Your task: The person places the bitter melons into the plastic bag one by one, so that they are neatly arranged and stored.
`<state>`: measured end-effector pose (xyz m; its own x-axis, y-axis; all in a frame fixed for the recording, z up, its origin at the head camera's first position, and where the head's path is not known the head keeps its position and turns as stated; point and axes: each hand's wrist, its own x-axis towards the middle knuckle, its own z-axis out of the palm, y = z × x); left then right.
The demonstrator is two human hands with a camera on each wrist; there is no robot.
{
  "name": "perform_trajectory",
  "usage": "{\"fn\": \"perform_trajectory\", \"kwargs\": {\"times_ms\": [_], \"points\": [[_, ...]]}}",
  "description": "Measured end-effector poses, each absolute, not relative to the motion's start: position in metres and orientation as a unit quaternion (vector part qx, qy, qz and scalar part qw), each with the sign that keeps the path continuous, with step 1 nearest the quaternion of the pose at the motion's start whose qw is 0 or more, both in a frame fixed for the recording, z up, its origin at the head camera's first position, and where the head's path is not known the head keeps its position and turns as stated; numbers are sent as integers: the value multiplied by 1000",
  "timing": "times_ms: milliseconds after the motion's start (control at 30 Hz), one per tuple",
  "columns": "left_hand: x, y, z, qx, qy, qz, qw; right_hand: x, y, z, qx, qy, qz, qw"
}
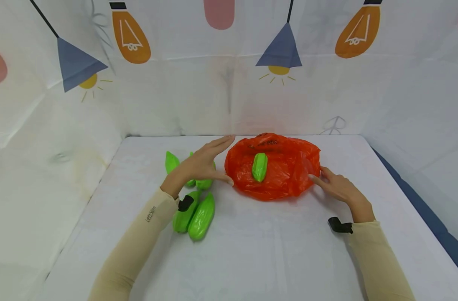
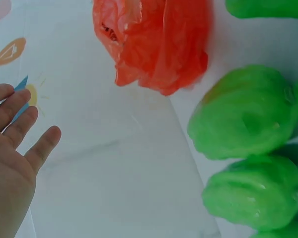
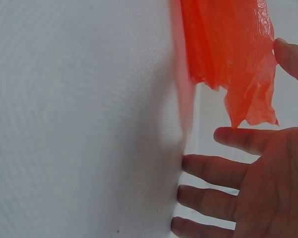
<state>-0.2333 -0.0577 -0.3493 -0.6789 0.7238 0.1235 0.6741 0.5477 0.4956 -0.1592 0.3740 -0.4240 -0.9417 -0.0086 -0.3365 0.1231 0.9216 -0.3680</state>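
A thin red plastic bag (image 1: 285,179) lies spread open toward the back of the table. One shiny green ribbed piece (image 1: 259,167), like a toy vegetable, rests within its outline. Left of the bag, my left hand (image 1: 202,165) hovers over more green pieces (image 1: 201,217), fingers extended and thumb apart; the left wrist view shows the palm holding nothing. At the bag's right edge is my right hand (image 1: 338,186). Its thumb touches the red plastic (image 3: 228,49) in the right wrist view, while the other fingers are straight and spread. Some green pieces are partly hidden behind my left hand.
The white-covered table (image 1: 270,251) meets a white cloth backdrop (image 1: 176,96) printed with lamps and bulbs. Dark blue fabric (image 1: 421,205) runs along the right side. A black wrist mount (image 1: 339,225) sticks out from my right sleeve.
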Motion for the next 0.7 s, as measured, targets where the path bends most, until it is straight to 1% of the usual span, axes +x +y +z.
{"fn": "perform_trajectory", "kwargs": {"times_ms": [333,567,700], "points": [[-228,-91,-364,367,886,279,59,-160,374,-423,20,966,-194,168],[-230,-113,-375,349,890,289,51,-160,374,-422,12,968,-191,160],[-231,-124,-380,327,896,294,57,-159,374,-422,15,968,-191,164]]}}
